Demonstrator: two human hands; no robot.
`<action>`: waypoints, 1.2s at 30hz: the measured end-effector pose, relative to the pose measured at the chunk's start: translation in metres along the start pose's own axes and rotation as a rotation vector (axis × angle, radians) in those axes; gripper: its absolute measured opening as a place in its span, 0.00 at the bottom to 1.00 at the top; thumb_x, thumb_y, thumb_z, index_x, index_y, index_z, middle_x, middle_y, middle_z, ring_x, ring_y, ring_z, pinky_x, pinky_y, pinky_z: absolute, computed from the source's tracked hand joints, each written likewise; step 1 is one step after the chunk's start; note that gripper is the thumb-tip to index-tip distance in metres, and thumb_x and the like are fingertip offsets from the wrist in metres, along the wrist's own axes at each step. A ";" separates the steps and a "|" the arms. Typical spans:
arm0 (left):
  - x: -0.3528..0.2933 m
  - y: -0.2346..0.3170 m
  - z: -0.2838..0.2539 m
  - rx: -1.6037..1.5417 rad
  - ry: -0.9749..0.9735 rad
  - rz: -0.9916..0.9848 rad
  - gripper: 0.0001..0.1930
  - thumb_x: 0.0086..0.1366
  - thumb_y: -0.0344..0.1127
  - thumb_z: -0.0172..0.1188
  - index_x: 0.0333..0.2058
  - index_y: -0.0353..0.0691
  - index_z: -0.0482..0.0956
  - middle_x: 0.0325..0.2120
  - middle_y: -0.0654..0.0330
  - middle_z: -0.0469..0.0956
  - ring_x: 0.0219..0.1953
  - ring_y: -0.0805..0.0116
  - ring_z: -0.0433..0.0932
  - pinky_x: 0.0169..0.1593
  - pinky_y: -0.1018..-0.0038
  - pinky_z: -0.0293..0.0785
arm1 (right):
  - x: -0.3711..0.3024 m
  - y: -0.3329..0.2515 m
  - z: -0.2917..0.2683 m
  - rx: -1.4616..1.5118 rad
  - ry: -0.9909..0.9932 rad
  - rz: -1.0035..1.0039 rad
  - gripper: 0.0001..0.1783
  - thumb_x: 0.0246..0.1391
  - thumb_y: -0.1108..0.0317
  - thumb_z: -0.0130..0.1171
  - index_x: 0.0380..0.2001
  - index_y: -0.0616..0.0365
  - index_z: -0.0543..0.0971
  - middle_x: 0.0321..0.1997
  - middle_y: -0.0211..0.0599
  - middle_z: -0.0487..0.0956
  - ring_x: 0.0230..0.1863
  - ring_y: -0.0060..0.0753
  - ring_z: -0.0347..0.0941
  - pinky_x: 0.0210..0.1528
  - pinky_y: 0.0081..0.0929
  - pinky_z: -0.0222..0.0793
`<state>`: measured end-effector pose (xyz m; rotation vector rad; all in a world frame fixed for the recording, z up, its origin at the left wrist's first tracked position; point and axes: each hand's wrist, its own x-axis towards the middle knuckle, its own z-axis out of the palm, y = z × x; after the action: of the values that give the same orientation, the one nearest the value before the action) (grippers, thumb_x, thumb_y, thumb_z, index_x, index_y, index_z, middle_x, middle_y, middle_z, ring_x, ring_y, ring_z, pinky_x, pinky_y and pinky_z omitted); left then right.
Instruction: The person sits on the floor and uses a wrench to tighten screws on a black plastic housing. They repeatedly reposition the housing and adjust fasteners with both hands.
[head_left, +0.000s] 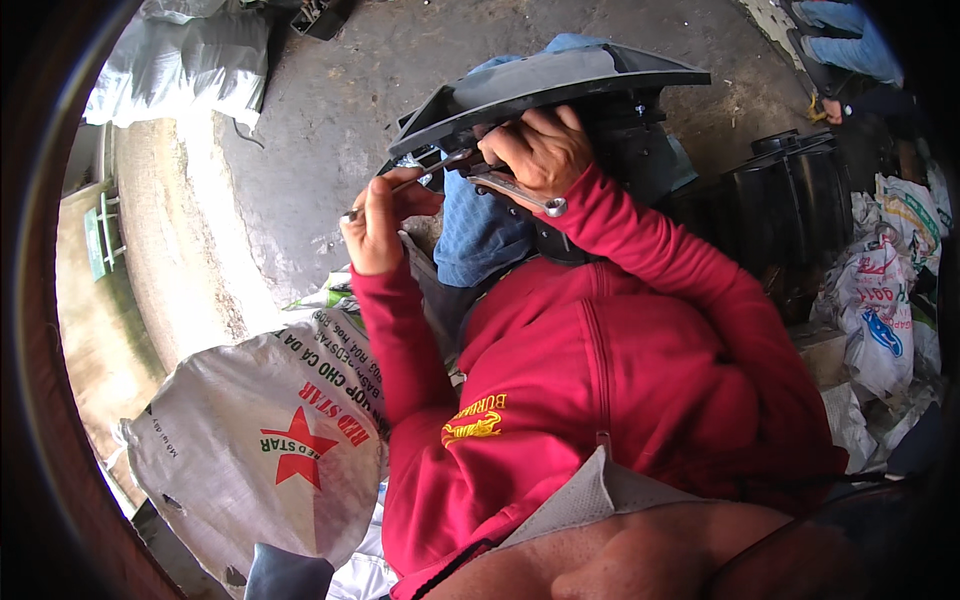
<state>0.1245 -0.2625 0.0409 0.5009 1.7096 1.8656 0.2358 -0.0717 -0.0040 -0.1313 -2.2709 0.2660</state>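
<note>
A dark moulded part (pixel 560 85) with a broad grey face and black rim is propped over my lap. My left hand (pixel 382 222) is closed around a slim metal wrench (pixel 408 181), whose far end reaches the part's lower left underside. Close beside it, my right hand (pixel 545 150) is curled under the rim, with a second combination wrench (pixel 512 188) held beneath its fingers. That wrench's ring end sticks out below my right hand, toward me. Whatever fastener sits at the wrench ends is too small to make out.
A printed white sack (pixel 250 450) lies at my left. Black ribbed housings (pixel 785 190) stand at right, beside crumpled plastic bags (pixel 875 310). Wrapped white bundles (pixel 185 65) lie at far left. Another person's hand (pixel 832 110) shows at the upper right.
</note>
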 end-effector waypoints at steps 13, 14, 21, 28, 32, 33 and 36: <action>-0.026 0.043 0.033 0.533 0.038 0.334 0.13 0.72 0.32 0.52 0.40 0.27 0.83 0.27 0.51 0.84 0.29 0.64 0.85 0.35 0.75 0.78 | 0.003 0.000 -0.004 0.043 -0.049 0.032 0.15 0.52 0.47 0.62 0.33 0.44 0.76 0.25 0.13 0.75 0.31 0.25 0.71 0.39 0.33 0.58; -0.028 0.050 0.040 0.620 0.042 0.388 0.13 0.73 0.31 0.52 0.40 0.27 0.83 0.28 0.50 0.84 0.30 0.64 0.85 0.35 0.74 0.79 | 0.003 0.001 -0.002 0.040 -0.024 0.023 0.12 0.52 0.51 0.62 0.34 0.44 0.77 0.23 0.14 0.74 0.30 0.24 0.71 0.37 0.32 0.57; -0.019 0.046 0.063 1.106 0.031 0.566 0.04 0.64 0.29 0.64 0.37 0.38 0.85 0.26 0.58 0.84 0.26 0.64 0.84 0.29 0.72 0.78 | 0.003 -0.002 -0.006 0.064 -0.016 0.046 0.10 0.52 0.57 0.60 0.35 0.45 0.78 0.23 0.18 0.77 0.31 0.24 0.72 0.36 0.33 0.59; -0.001 0.056 0.078 1.284 0.024 0.597 0.04 0.62 0.34 0.66 0.34 0.41 0.84 0.23 0.57 0.81 0.23 0.58 0.82 0.27 0.69 0.75 | -0.001 -0.002 0.004 0.023 0.018 0.049 0.10 0.51 0.59 0.61 0.37 0.45 0.78 0.24 0.20 0.77 0.32 0.26 0.73 0.36 0.34 0.60; 0.000 0.017 0.024 0.433 -0.011 0.202 0.15 0.72 0.40 0.53 0.39 0.34 0.82 0.24 0.57 0.81 0.26 0.63 0.82 0.32 0.68 0.79 | -0.001 0.000 -0.002 -0.018 -0.036 0.042 0.11 0.50 0.58 0.61 0.37 0.45 0.78 0.22 0.19 0.74 0.32 0.24 0.72 0.36 0.33 0.59; 0.002 0.000 0.006 0.158 -0.008 0.096 0.19 0.74 0.44 0.49 0.40 0.31 0.81 0.24 0.56 0.80 0.28 0.62 0.82 0.34 0.66 0.80 | 0.000 0.000 -0.001 -0.038 -0.040 0.035 0.11 0.50 0.58 0.61 0.37 0.44 0.79 0.21 0.19 0.74 0.32 0.24 0.72 0.36 0.32 0.59; 0.017 -0.071 -0.033 -0.618 -0.050 -0.079 0.23 0.76 0.47 0.45 0.43 0.28 0.78 0.26 0.52 0.79 0.25 0.60 0.80 0.31 0.64 0.80 | 0.001 -0.004 0.002 -0.017 -0.020 0.003 0.13 0.48 0.56 0.61 0.38 0.45 0.79 0.21 0.17 0.73 0.31 0.24 0.71 0.37 0.33 0.58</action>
<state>0.1012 -0.2751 -0.0353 0.2202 1.0170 2.1611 0.2332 -0.0752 -0.0034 -0.1415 -2.2931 0.2513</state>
